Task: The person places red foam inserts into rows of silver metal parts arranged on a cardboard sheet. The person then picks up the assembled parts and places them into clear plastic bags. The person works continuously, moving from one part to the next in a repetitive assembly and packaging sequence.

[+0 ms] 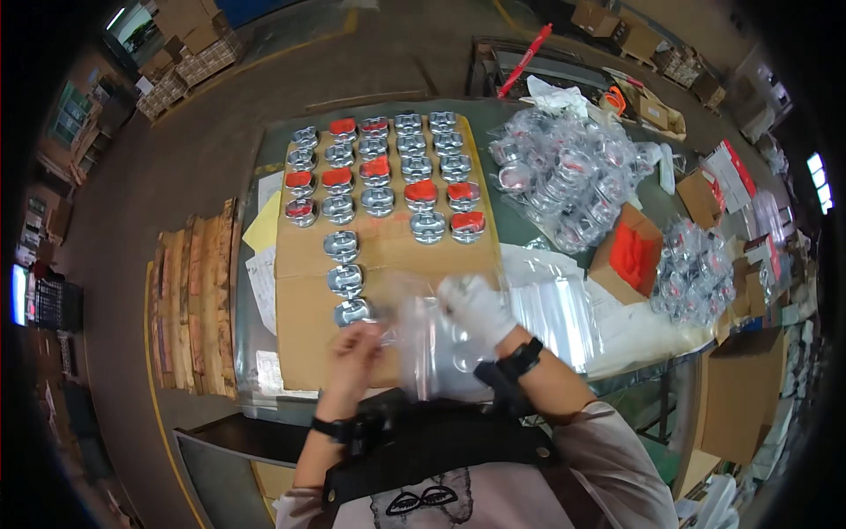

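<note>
In front of me a clear plastic bag [425,348] hangs upright, smeared by motion. My right hand [476,310], in a white glove, grips its upper right part. My bare left hand [354,351] is closed beside the bag's left edge, fingertips pinched together; blur hides what is between them. Just beyond it sits the nearest metal piston [352,312], at the end of a column. More silver pistons [338,209] stand in rows on a brown cardboard sheet [304,256], several with red tops [420,191].
Flat clear bags [551,309] lie stacked to my right. Behind them is a big heap of bagged pistons [564,181], with a smaller heap [694,273] farther right. An open carton [627,254] holds red material. A wooden pallet [189,304] stands left of the table.
</note>
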Tool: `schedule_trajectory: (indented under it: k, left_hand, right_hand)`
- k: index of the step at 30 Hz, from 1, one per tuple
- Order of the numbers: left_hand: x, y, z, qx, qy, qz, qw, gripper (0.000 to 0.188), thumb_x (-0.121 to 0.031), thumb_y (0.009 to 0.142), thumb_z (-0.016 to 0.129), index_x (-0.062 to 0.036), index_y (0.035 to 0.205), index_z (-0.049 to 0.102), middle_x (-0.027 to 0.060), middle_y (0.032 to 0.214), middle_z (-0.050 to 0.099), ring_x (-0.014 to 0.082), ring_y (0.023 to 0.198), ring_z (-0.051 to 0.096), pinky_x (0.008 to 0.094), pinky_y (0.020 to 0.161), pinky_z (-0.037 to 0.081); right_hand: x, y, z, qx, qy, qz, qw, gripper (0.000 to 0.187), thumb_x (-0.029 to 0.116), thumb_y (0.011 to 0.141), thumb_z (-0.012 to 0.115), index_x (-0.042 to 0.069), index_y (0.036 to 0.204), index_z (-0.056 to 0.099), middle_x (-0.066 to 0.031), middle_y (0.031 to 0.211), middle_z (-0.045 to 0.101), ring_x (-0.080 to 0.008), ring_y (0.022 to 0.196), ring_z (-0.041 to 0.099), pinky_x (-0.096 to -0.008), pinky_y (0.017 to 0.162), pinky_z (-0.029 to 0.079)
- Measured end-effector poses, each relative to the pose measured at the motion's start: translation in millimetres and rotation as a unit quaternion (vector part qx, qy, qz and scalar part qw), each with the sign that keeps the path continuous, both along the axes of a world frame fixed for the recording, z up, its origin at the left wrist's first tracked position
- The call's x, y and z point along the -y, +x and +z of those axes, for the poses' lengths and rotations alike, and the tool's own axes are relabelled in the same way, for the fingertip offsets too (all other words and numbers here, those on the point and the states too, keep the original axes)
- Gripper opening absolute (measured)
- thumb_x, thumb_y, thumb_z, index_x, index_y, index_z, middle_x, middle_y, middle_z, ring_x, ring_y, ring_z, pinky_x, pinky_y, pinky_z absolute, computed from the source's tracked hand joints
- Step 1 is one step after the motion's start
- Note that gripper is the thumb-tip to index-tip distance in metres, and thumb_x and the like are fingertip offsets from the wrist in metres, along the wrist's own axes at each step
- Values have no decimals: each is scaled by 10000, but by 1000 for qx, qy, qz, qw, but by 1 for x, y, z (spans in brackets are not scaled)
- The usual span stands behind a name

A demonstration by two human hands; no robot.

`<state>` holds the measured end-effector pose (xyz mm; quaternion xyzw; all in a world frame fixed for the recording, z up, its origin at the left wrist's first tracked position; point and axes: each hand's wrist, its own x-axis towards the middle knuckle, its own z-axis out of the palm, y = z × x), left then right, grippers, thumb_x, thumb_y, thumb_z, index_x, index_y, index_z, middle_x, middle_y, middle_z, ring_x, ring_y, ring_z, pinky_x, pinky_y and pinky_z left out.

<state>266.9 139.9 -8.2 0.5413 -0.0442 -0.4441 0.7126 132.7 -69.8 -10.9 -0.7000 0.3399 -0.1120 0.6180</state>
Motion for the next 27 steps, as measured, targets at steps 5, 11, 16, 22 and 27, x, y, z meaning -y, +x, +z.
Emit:
schedule_trajectory:
  k: [5, 11, 16, 22, 27]
  left_hand:
    - [-85, 70, 71, 211, 91, 157, 961, 103, -133, 971, 559, -75, 1044, 601, -36, 814, 538, 63, 663, 464, 204, 592, 383]
    - [-120, 79, 114, 508, 192, 230, 807, 169, -64, 992, 483, 7, 1119, 566, 13, 841, 573, 56, 729, 499, 210, 625, 414]
    - [-95, 86, 0, 544, 216, -111, 803, 197, -83, 949, 547, 9, 1098, 638, 104, 799, 671, 168, 714, 624, 305, 653, 502]
    - [-110, 68, -124, 26, 86, -34, 995, 316, -261, 1023, 486, -8, 1076, 666, 36, 770, 664, 95, 652, 593, 260, 587, 481]
    - [-112, 43, -39, 467, 150, -42, 871, 272, -201, 994, 527, -52, 1186, 649, 134, 932, 712, 247, 759, 677, 343, 693, 538]
  right_hand:
    - [109, 40, -55, -314, -520, -28, 794, 216, 198, 891, 572, -1, 884, 655, -191, 827, 698, -313, 721, 700, -403, 595, 556]
    - [97, 44, -29, -295, -457, 24, 839, 193, 172, 866, 560, 18, 920, 663, -190, 845, 688, -337, 775, 691, -430, 678, 557]
    - [-23, 58, 34, -65, -198, -3, 978, 296, 311, 844, 623, 18, 880, 639, -218, 835, 650, -387, 794, 653, -481, 681, 522]
    - [-165, 84, -22, -23, -288, 152, 945, 333, 309, 868, 633, 44, 1056, 562, -179, 979, 623, -405, 795, 633, -457, 687, 534]
    - [-199, 93, -40, -121, -321, 316, 884, 180, 240, 907, 569, 80, 990, 582, -145, 1005, 636, -342, 755, 659, -404, 644, 532]
